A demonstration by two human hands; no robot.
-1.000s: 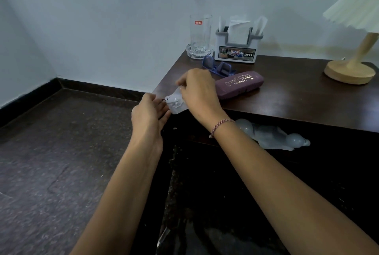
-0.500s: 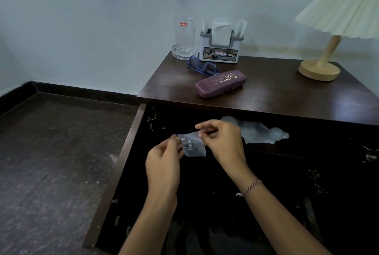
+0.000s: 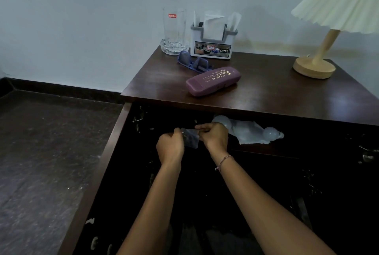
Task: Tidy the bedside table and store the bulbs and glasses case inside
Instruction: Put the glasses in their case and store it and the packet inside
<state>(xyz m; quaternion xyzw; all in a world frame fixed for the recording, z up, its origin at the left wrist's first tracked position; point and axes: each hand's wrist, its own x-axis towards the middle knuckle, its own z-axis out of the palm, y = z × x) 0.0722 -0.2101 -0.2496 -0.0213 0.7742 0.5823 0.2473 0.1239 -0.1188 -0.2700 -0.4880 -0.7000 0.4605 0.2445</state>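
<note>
My left hand [image 3: 171,147] and my right hand [image 3: 215,136] together pinch a small clear plastic packet [image 3: 190,139] low inside the open dark drawer [image 3: 114,136] of the bedside table [image 3: 287,95]. Two white bulbs in a clear wrapper [image 3: 249,131] lie at the drawer's back, just right of my right hand. A purple glasses case [image 3: 213,81] lies shut on the tabletop, with blue glasses [image 3: 193,63] behind it.
A clear glass [image 3: 174,31] in a glass dish and a white napkin holder [image 3: 213,39] stand at the table's back left. A lamp with a wooden base [image 3: 314,66] and pleated shade stands at the right. Small metal bits lie scattered in the drawer. Dark floor lies to the left.
Both hands carried the clear packet from the tabletop's front edge down into the open drawer. The view pulled back and tilted down.
</note>
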